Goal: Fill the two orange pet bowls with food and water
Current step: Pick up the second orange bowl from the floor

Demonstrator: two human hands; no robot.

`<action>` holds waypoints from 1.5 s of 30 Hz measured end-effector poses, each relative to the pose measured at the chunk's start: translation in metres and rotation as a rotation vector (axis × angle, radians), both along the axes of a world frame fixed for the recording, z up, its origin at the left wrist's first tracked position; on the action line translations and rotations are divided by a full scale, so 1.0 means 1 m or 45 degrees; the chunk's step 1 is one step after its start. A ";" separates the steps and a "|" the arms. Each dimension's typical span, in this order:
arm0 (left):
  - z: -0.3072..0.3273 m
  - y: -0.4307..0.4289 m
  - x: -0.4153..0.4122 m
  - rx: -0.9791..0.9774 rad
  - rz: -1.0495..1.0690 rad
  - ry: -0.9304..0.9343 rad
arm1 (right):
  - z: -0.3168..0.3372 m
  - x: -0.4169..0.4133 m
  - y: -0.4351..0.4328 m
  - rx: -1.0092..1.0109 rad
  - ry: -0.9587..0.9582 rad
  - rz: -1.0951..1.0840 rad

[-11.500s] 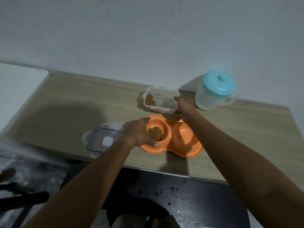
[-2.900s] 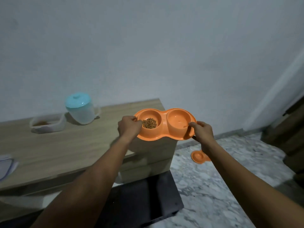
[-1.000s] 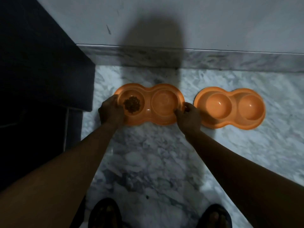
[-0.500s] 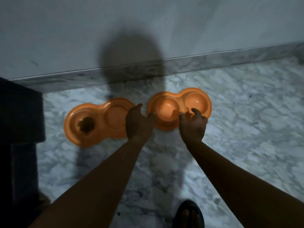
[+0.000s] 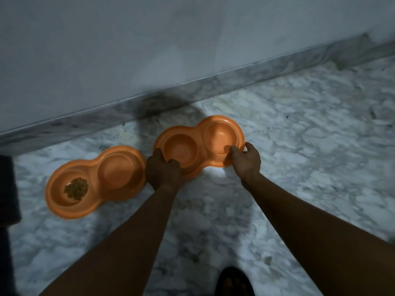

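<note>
Two orange double pet bowls are on the marble floor. The filled bowl [image 5: 97, 181] lies at the left, with brown kibble [image 5: 76, 188] in its left cup and its right cup looking bare. The empty bowl [image 5: 198, 145] is to its right, tilted and lifted off the floor. My left hand [image 5: 163, 173] grips the empty bowl's near left rim. My right hand [image 5: 245, 161] pinches its near right rim. Both cups of the held bowl show nothing inside.
A white wall with a marble skirting strip [image 5: 192, 90] runs behind the bowls. Something dark [image 5: 8, 189] stands at the left edge. My sandalled foot [image 5: 234, 282] shows at the bottom. Marble floor [image 5: 310, 146] stretches to the right.
Both hands have left the filled bowl on the floor and taken hold of the empty bowl, which now rises and tilts. The view has shifted so the bowls sit farther right.
</note>
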State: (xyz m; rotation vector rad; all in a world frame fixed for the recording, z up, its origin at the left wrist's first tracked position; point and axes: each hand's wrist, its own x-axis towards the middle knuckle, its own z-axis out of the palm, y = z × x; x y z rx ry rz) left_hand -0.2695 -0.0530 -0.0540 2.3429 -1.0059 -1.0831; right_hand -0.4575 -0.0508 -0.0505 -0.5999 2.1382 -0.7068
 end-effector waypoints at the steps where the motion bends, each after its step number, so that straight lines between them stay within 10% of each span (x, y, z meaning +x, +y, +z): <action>1: 0.019 0.003 0.004 -0.022 0.016 0.037 | 0.016 0.000 0.004 -0.014 -0.031 -0.013; 23: 0.784 0.155 0.240 -0.400 0.095 0.209 | 0.756 0.171 0.158 -0.483 -0.342 0.270; 32: 0.905 0.297 0.427 -0.576 0.234 0.165 | 0.869 0.335 0.238 -0.591 -0.461 0.647; 45: 0.904 0.447 0.762 -0.579 0.221 -0.017 | 0.867 0.685 0.334 -0.584 -0.404 0.846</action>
